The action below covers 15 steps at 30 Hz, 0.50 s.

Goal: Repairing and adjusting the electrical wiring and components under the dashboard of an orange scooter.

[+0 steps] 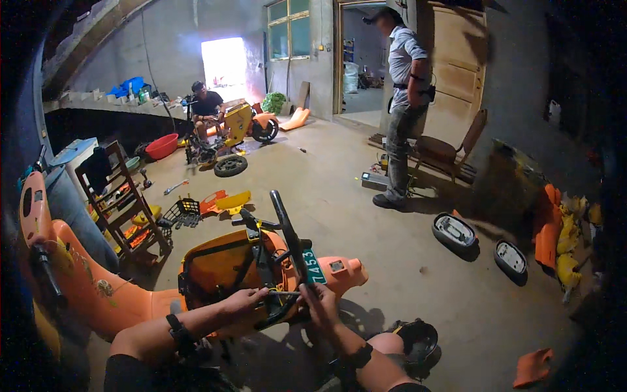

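Observation:
An orange scooter [124, 294] with its seat area opened up stands before me. At its rear, my left hand [247, 302] is closed around one end of a thin metal rod [284, 293]. Where the rod's other end meets it, my right hand [320, 306] has its fingers curled in, beside the green plate [313, 266] and the foot of a long black bar [286, 225]. What the right fingers grip is hidden. Left of the rod, the open body cavity [212, 271] shows black frame parts and cables.
A wooden chair frame [121, 193] and a black basket [183, 210] stand left, near yellow and orange panels [225, 202]. Two oval seats [455, 230] lie right, near orange and yellow body parts [548, 225]. One person [406, 85] stands ahead; another [208, 108] sits by a yellow scooter [236, 124].

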Each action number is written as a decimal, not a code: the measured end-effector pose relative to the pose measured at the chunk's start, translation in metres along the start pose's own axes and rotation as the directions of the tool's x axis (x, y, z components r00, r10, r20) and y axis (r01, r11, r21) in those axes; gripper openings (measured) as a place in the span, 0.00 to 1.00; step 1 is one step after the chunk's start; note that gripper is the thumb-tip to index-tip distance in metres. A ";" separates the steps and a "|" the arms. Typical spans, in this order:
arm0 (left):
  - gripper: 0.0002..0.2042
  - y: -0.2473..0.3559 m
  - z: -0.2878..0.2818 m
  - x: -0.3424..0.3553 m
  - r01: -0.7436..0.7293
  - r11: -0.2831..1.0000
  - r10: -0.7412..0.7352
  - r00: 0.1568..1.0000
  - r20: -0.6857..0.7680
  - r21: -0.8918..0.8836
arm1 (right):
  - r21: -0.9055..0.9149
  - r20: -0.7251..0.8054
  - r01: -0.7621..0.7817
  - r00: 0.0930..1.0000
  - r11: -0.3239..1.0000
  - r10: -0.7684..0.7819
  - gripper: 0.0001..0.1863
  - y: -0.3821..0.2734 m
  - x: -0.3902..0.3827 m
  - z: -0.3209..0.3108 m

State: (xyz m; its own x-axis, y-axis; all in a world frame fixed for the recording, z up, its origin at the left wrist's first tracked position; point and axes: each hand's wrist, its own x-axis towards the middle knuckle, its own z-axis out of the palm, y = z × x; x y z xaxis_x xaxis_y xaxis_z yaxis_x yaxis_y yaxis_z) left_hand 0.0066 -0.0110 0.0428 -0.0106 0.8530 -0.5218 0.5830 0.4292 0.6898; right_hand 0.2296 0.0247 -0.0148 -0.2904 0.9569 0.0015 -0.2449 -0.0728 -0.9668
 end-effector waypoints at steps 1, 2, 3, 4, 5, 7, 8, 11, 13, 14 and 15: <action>0.28 -0.001 0.001 0.000 0.005 1.000 -0.005 1.000 -0.004 0.000 | -0.007 0.005 0.016 1.000 1.000 -0.016 0.12 -0.003 0.000 0.001; 0.28 -0.001 0.001 -0.001 0.010 1.000 -0.010 1.000 -0.010 0.000 | -0.014 0.012 0.032 0.999 0.999 -0.032 0.12 -0.007 -0.002 0.003; 0.28 0.000 0.000 -0.003 0.016 1.000 -0.016 1.000 -0.016 -0.003 | -0.022 0.021 0.047 0.999 0.999 -0.046 0.12 -0.012 -0.005 0.007; 0.28 0.003 0.000 -0.004 0.027 0.999 -0.027 1.000 0.004 -0.047 | -0.073 0.021 0.100 0.995 0.992 -0.099 0.11 -0.022 -0.011 0.013; 0.28 0.008 -0.001 -0.009 0.040 0.995 -0.038 0.999 0.024 -0.091 | -0.122 0.026 0.152 0.988 0.981 -0.150 0.11 -0.034 -0.020 0.021; 0.28 0.009 -0.001 -0.010 0.057 0.989 -0.051 0.997 0.052 -0.136 | -0.227 0.160 0.428 0.903 0.875 -0.400 0.09 -0.034 -0.021 0.024; 0.28 0.003 -0.002 -0.004 0.064 0.988 -0.055 0.996 0.063 -0.139 | -0.250 0.294 0.628 0.774 0.737 -0.561 0.09 -0.020 -0.012 0.021; 0.28 0.003 -0.006 -0.004 0.033 0.997 -0.031 0.999 0.036 -0.075 | -0.279 0.590 0.826 0.550 0.490 -0.592 0.12 -0.012 -0.014 0.020; 0.29 0.006 -0.004 -0.007 0.004 0.999 -0.003 1.000 0.017 -0.046 | -0.310 0.656 0.829 0.541 0.465 -0.526 0.13 -0.006 -0.018 0.018; 0.29 0.006 -0.003 -0.009 -0.009 0.999 0.010 1.000 0.013 -0.049 | -0.325 0.649 0.817 0.559 0.476 -0.517 0.12 0.001 -0.020 0.017; 0.30 0.007 -0.003 -0.010 -0.026 0.998 0.027 1.000 0.007 -0.057 | -0.341 0.644 0.807 0.575 0.482 -0.506 0.12 0.002 -0.021 0.015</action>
State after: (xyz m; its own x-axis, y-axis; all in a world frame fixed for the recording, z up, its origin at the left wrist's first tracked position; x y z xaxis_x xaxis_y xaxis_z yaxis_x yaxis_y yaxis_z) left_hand 0.0086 -0.0156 0.0544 0.0107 0.8621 -0.5066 0.5362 0.4227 0.7306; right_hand 0.2212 0.0004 -0.0127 -0.6383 0.4056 0.6543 -0.0368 0.8329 -0.5522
